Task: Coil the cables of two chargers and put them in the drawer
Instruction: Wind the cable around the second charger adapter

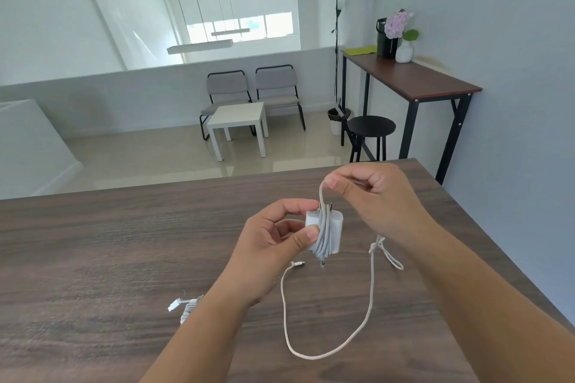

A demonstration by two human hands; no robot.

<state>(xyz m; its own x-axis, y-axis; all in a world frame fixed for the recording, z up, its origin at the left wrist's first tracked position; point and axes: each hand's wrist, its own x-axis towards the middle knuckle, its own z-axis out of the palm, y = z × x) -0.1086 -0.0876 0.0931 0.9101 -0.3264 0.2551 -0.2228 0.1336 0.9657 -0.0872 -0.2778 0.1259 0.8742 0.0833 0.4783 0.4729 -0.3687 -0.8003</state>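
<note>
Head view. You are holding one white charger block above the wooden table, your left hand pinching it between thumb and fingers, thumb pressed on the wraps already laid along its length. Your right hand is curling round the white cable, pinching it just above the prongs and leading it up and over the block. The rest of that cable is hanging in a long loose loop down onto the table, its connector end lying near the block.

A second charger, already bundled, is lying on the table by your left forearm, partly hidden by it. No drawer is showing in this view.

Risks, as I judge them: the wraps are sitting loose under one thumb, so easing that thumb could let them spring off. The trailing loop is kinking near the table's right edge; pulling fast could snag it or drag it off the edge. Winding across the prongs could leave the cable catching on them.

Count: two chargers, two cables, one visibly bundled, one partway; two hands.
</note>
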